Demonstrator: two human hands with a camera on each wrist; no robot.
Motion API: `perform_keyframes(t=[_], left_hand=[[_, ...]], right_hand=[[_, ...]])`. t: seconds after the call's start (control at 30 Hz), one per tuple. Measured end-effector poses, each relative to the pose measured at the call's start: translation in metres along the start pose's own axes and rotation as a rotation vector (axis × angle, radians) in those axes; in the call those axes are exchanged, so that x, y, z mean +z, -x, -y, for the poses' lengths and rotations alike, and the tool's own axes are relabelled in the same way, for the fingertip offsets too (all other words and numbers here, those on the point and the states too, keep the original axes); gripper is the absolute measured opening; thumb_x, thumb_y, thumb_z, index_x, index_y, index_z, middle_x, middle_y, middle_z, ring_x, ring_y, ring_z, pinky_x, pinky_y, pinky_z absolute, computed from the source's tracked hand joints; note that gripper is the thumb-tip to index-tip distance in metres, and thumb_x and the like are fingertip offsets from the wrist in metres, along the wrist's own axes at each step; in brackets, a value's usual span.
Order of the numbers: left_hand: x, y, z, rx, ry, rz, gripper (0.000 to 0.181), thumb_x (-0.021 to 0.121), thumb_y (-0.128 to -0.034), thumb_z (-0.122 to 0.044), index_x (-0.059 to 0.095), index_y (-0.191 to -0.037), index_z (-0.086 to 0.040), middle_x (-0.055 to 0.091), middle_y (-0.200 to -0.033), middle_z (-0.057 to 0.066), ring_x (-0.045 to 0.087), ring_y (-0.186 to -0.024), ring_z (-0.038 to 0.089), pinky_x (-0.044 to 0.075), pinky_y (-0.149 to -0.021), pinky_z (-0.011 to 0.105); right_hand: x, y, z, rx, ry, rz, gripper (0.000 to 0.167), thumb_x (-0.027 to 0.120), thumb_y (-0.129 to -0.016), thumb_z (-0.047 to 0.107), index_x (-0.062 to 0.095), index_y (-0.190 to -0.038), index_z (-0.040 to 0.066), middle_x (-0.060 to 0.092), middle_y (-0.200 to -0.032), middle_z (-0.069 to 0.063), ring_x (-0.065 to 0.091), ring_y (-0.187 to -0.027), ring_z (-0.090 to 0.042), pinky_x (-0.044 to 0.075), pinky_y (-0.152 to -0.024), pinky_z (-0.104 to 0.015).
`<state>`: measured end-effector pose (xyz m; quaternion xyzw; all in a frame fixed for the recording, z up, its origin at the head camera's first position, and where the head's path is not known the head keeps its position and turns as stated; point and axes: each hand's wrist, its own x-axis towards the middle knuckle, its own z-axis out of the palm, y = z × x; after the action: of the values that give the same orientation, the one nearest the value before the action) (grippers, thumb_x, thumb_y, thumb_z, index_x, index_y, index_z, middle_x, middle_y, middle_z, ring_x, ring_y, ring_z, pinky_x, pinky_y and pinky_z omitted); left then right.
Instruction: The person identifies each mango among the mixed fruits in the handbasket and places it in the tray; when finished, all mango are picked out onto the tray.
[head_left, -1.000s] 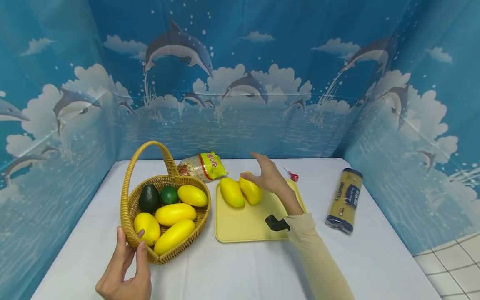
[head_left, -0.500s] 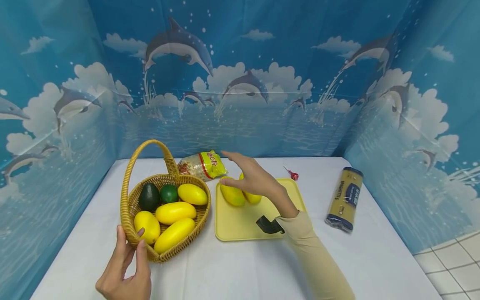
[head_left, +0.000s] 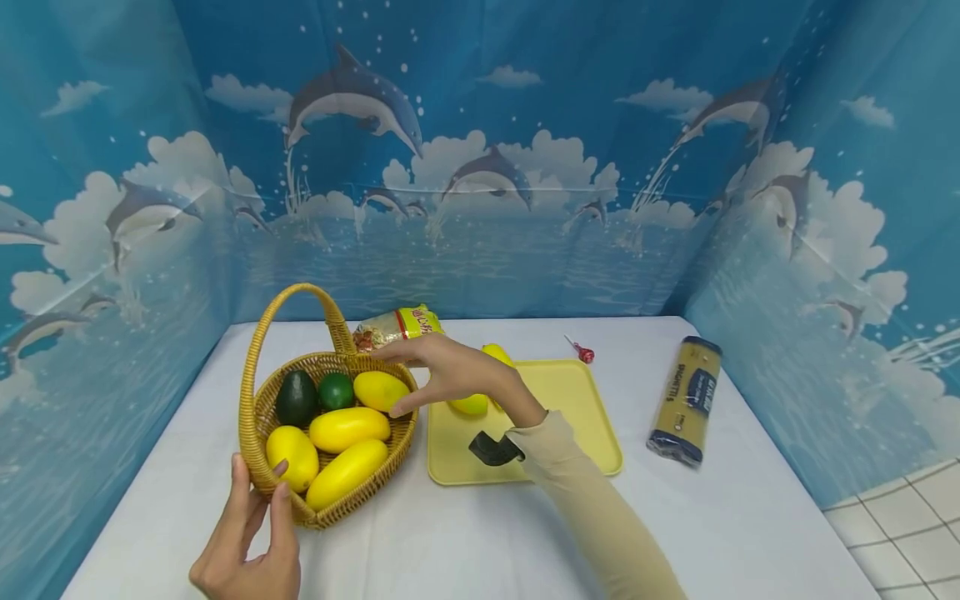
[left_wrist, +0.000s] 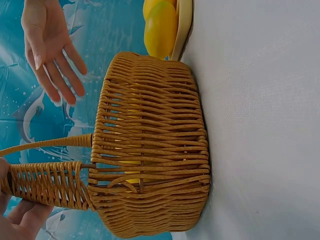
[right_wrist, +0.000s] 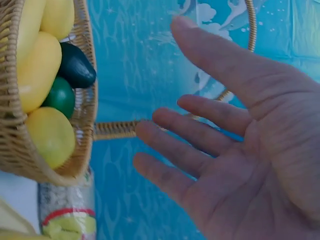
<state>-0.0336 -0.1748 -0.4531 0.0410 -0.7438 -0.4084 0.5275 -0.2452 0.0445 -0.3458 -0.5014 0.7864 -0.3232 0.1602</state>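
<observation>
White table (head_left: 750, 542) before dolphin-print curtains (head_left: 480, 250)
Left hand (head_left: 243, 571) pinches the wicker basket (left_wrist: 160, 110); right hand (head_left: 459, 372) hangs above it, fingers spread

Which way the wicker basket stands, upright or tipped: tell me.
Upright: the wicker basket sits base-down on the white tablecloth, its handle arching above its open top.

basket (left_wrist: 152, 120) rough wicker; avocado (right_wrist: 77, 66) smooth, glossy; tray (head_left: 576, 398) matt, plastic-looking
</observation>
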Motion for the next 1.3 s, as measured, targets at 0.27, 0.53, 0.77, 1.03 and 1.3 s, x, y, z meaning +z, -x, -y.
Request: perform_keyframes(t=[0.27, 0.53, 0.77, 1.03, 1.3], left_hand=[[0.000, 0.001, 0.001, -0.004, -0.016, 0.002, 0.090, 0.076, -0.0730, 0.035, 0.057, -0.152, -0.004, 0.071, -0.130, 0.027, 0.068, -0.115, -0.009, 0.054, -0.093, 0.007], [0.000, 0.003, 0.002, -0.010, -0.030, 0.003, 0.089, 0.077, -0.0739, 0.034, 0.057, -0.152, -0.004, 0.071, -0.131, 0.026, 0.068, -0.114, -0.009, 0.054, -0.093, 0.007], [-0.002, 0.003, 0.000, -0.035, -0.075, 0.010, 0.094, 0.079, -0.0727, 0.034, 0.056, -0.153, -0.009, 0.074, -0.126, 0.024, 0.067, -0.114, -0.012, 0.054, -0.094, 0.007], [0.000, 0.003, 0.003, -0.020, -0.050, -0.007, 0.090, 0.078, -0.0743, 0.033, 0.057, -0.152, -0.007, 0.073, -0.125, 0.027, 0.068, -0.113, -0.010, 0.054, -0.094, 0.007], [0.000, 0.002, 0.005, 0.008, 0.013, -0.012, 0.081, 0.075, -0.0782, 0.031, 0.058, -0.150, -0.002, 0.070, -0.126, 0.032, 0.070, -0.113, -0.007, 0.055, -0.093, 0.008]], right_hand=[[0.021, -0.029, -0.005, -0.061, -0.023, 0.109, 0.074, 0.086, -0.096, 0.020, 0.051, -0.159, 0.002, 0.055, -0.161, -0.015, 0.056, -0.146, -0.029, 0.048, -0.121, -0.032], [0.039, -0.046, -0.001, -0.044, 0.004, 0.204, 0.074, 0.087, -0.095, 0.021, 0.053, -0.158, 0.006, 0.056, -0.161, -0.012, 0.056, -0.145, -0.022, 0.049, -0.120, -0.030], [0.047, -0.062, 0.001, -0.065, -0.009, 0.240, 0.075, 0.087, -0.094, 0.015, 0.051, -0.158, 0.002, 0.055, -0.161, -0.014, 0.055, -0.146, -0.025, 0.048, -0.120, -0.027], [0.057, -0.087, 0.003, -0.005, -0.057, 0.256, 0.074, 0.085, -0.094, 0.013, 0.051, -0.159, 0.005, 0.054, -0.163, -0.008, 0.054, -0.147, -0.016, 0.047, -0.120, -0.024], [0.068, -0.107, -0.001, 0.033, -0.081, 0.298, 0.071, 0.085, -0.093, 0.008, 0.055, -0.157, 0.006, 0.057, -0.161, -0.006, 0.057, -0.144, -0.015, 0.050, -0.115, -0.021]])
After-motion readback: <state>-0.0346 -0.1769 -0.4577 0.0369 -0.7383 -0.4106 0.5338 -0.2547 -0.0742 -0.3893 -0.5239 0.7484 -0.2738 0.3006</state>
